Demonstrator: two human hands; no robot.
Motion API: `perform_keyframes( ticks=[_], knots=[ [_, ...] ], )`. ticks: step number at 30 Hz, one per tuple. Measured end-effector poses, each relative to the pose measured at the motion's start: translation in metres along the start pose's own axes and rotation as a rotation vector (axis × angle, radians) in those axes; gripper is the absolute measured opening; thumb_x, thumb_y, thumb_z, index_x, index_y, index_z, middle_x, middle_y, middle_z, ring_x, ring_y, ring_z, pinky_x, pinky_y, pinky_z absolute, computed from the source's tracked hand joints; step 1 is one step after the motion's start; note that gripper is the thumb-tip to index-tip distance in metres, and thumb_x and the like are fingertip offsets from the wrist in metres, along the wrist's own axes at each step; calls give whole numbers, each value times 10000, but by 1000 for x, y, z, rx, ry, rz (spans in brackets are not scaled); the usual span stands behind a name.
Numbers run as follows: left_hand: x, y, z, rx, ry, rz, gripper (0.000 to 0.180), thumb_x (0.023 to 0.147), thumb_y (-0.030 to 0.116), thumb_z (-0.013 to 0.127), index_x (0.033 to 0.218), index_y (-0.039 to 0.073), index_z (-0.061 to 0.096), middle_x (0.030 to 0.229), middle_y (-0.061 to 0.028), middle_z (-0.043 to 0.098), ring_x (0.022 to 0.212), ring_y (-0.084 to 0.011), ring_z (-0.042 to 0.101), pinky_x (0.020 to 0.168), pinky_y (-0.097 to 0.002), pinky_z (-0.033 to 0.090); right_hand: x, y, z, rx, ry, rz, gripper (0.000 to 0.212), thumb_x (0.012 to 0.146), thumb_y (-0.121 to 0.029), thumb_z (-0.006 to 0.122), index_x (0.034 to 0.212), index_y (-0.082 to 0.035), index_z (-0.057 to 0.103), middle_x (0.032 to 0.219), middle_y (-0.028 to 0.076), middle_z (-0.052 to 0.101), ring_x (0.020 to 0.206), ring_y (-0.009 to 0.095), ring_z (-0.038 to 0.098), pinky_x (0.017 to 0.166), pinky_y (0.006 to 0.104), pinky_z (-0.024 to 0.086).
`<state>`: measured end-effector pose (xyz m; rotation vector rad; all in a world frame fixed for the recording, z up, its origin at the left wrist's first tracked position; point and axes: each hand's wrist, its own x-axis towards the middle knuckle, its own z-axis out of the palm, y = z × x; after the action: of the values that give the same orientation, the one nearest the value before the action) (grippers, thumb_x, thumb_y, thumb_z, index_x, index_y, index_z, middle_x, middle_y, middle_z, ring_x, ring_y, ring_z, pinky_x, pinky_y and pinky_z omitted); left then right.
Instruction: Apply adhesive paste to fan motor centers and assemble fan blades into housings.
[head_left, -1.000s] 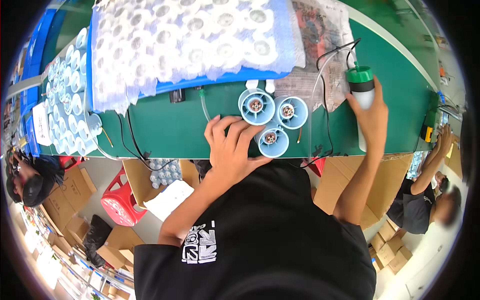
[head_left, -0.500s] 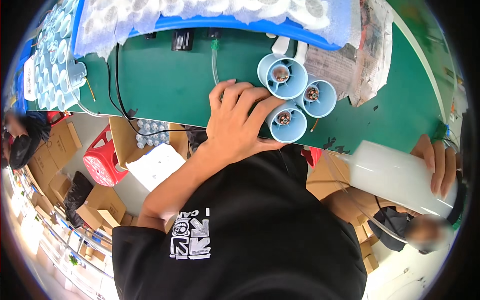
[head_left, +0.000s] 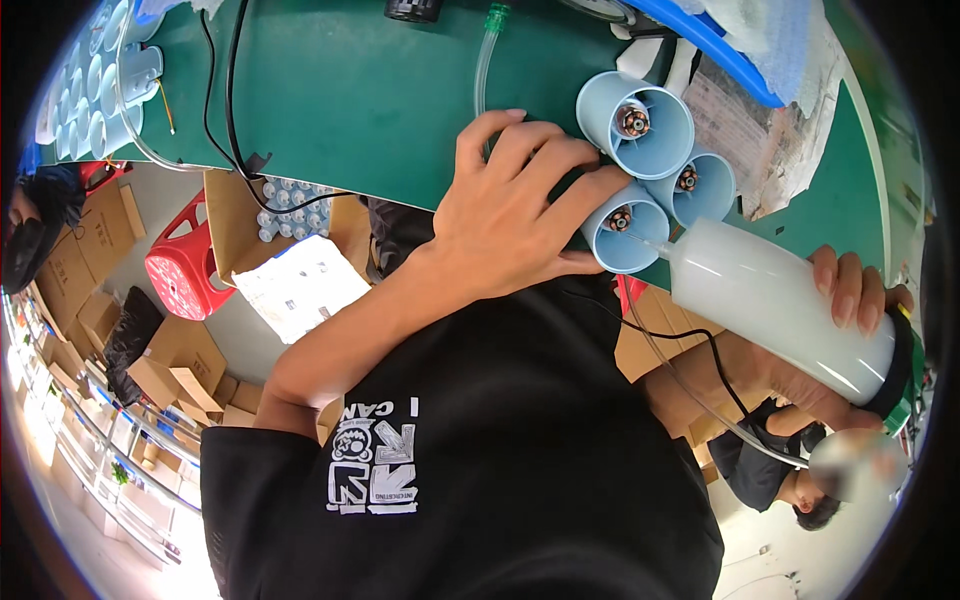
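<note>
Three light blue round plastic housings stand together on the green table, each with a small copper-wound motor core inside. My left hand [head_left: 525,210] has its thumb and index finger closed round the left side of the near housing [head_left: 632,262]. My right hand [head_left: 850,290] is wrapped round a large whitish translucent dispensing cartridge [head_left: 775,300] with a dark rear cap. Its thin needle reaches over the rim into the near housing, beside the copper core [head_left: 620,218]. Touching behind stand the far housing [head_left: 665,130] and the right housing [head_left: 715,190].
More light blue housings [head_left: 95,90] crowd the table's far left. A blue tray edge [head_left: 700,40] and printed paper [head_left: 745,130] lie at the back right. A clear tube [head_left: 484,75] and black cables [head_left: 236,100] cross the table. Below stand a red stool [head_left: 185,265] and open cartons.
The cartridge in my right hand has moved left, bringing its needle into the near housing. My left hand keeps its hold there. The whole view has shifted.
</note>
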<state>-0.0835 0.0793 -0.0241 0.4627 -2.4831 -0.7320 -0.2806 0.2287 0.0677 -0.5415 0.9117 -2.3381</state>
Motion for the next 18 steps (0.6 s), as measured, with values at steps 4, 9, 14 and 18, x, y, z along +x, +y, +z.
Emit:
perform_keyframes(
  ticks=[4, 9, 14, 18],
  knots=[
    [1, 2, 0, -7, 0, -8, 565, 632, 488, 790, 1078, 164, 666, 1045, -17, 591, 993, -230, 546, 959, -456, 341, 3, 2, 5, 7, -123, 40, 940, 560, -585, 832, 1201, -28, 431, 947, 42, 454, 848, 194, 451, 829, 389, 309],
    [-1, 2, 2, 0, 17, -16, 614, 585, 484, 819, 1088, 180, 644, 1024, -4, 558, 997, -215, 531, 967, -472, 360, 4, -12, 4, -82, -183, 167, 925, 526, -583, 840, 1146, -28, 437, 947, 45, 437, 844, 202, 429, 828, 399, 297],
    [-1, 2, 2, -10, 28, -24, 617, 575, 474, 826, 1084, 177, 641, 1023, -3, 560, 995, -214, 533, 968, -472, 362, 7, -24, 3, -206, -268, 321, 896, 500, -671, 839, 1017, -58, 440, 970, 38, 430, 903, 195, 433, 870, 386, 296],
    [-1, 2, 4, -24, 36, -17, 629, 555, 460, 836, 1080, 176, 638, 1025, -3, 562, 997, -212, 534, 969, -473, 362, 9, -15, -3, -270, -351, 233, 923, 480, -710, 836, 999, -53, 446, 972, 35, 431, 915, 188, 433, 886, 364, 299]
  ],
)
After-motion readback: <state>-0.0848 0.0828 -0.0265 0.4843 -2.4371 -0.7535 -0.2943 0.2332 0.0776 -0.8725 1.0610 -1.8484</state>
